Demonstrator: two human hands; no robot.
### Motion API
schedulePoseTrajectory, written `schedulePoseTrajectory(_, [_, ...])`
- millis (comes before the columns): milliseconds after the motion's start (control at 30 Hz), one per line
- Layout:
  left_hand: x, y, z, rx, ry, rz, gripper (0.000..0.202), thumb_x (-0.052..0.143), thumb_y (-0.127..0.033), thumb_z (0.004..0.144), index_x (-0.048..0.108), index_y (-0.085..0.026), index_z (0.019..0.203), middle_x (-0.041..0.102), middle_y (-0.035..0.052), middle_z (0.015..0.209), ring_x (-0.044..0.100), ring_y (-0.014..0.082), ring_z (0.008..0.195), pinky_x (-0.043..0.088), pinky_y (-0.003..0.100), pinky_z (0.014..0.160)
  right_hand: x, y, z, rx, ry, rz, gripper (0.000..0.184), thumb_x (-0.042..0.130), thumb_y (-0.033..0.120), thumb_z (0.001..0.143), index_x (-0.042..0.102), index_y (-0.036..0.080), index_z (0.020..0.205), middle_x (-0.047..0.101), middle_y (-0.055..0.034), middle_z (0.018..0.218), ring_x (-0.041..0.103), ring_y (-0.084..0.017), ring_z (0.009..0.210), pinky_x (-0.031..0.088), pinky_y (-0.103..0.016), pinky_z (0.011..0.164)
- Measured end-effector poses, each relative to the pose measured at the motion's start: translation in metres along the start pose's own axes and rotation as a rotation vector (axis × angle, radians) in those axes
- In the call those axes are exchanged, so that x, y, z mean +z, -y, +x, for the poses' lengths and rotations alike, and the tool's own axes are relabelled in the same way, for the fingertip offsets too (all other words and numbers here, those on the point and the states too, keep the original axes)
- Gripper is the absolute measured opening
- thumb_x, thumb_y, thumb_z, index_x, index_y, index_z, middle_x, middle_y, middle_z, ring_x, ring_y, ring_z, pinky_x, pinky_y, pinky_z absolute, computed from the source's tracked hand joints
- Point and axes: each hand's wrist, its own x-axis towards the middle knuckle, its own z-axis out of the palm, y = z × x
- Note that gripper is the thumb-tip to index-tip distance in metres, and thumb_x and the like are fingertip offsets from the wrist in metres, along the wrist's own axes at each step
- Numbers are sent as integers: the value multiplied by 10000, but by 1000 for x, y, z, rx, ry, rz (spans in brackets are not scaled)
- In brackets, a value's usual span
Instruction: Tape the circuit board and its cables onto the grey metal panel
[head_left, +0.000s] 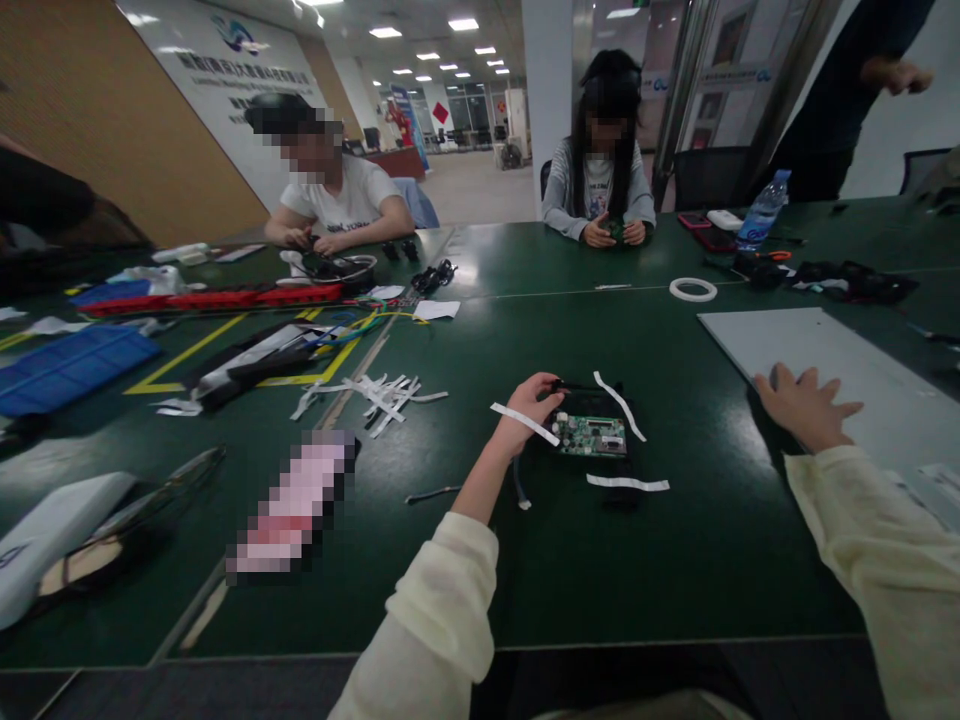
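A small green circuit board (592, 435) in a black housing lies on the dark green table (600, 560) in front of me. White tape strips (628, 484) lie across and beside it. My left hand (525, 408) rests on the board's left edge, fingers curled round the housing, with a white strip sticking out by the fingers. My right hand (806, 408) lies flat with fingers spread on the edge of a grey sheet (840, 370) to the right, holding nothing.
A pile of white tape strips (375, 395) lies to the left, beside cables and red (217, 298) and blue (67, 365) trays. A tape roll (693, 289) and a water bottle (763, 212) stand at the back right. Two people sit across the table, another stands far right.
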Motion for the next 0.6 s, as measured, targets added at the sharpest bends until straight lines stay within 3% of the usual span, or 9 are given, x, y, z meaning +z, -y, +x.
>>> schedulePoseTrajectory(133, [1, -4, 1, 35, -5, -66, 241, 634, -179, 768, 623, -157, 1008, 693, 77, 977, 641, 179, 865, 516, 329, 785, -1, 13, -9, 77, -22, 65, 690, 161, 599, 886, 441, 195, 1371, 306, -287, 1413, 263, -543, 1264, 191, -779, 839])
schedulePoseTrajectory(433, [1, -11, -1, -34, -30, -260, 300, 660, -223, 749, 613, -156, 1038, 694, 89, 1041, 657, 179, 847, 529, 296, 715, -11, 51, -44, -223, -43, -72, 618, 191, 543, 922, 408, 200, 1388, 334, -235, 1413, 347, -469, 1239, 285, -706, 883])
schedulePoseTrajectory(600, [-1, -18, 2, -12, -48, -350, 325, 691, -214, 719, 630, -148, 1031, 700, 89, 1022, 654, 178, 882, 523, 297, 757, -23, 79, -70, -438, -20, -114, 623, 176, 536, 934, 374, 192, 1415, 343, -211, 1433, 340, -437, 1267, 311, -638, 935])
